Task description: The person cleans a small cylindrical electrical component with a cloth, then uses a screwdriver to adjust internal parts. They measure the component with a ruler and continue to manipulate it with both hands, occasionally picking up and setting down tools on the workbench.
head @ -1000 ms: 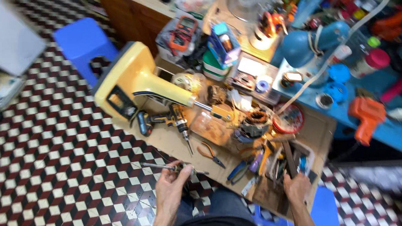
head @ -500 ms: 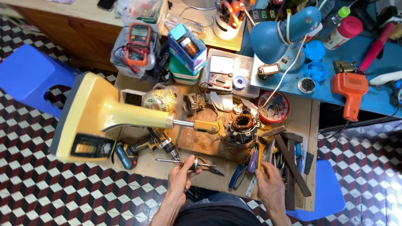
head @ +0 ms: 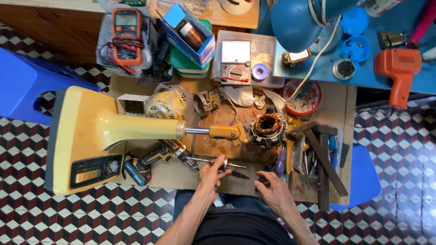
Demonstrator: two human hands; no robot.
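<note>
The yellow fan stand (head: 96,142) lies on its side across the low wooden table (head: 344,102), its neck reaching toward the copper-wound stator (head: 266,127) at the middle. Below the neck lies a cordless drill (head: 153,159). Nearest the person, the left hand (head: 212,174) has its fingers closed round a thin metal shaft (head: 217,161) near the table's front edge; it seems wise to keep that shaft level and pinched close to its collar. The right hand (head: 275,191) rests spread and loose beside dark pliers (head: 240,175), gripping nothing
</note>
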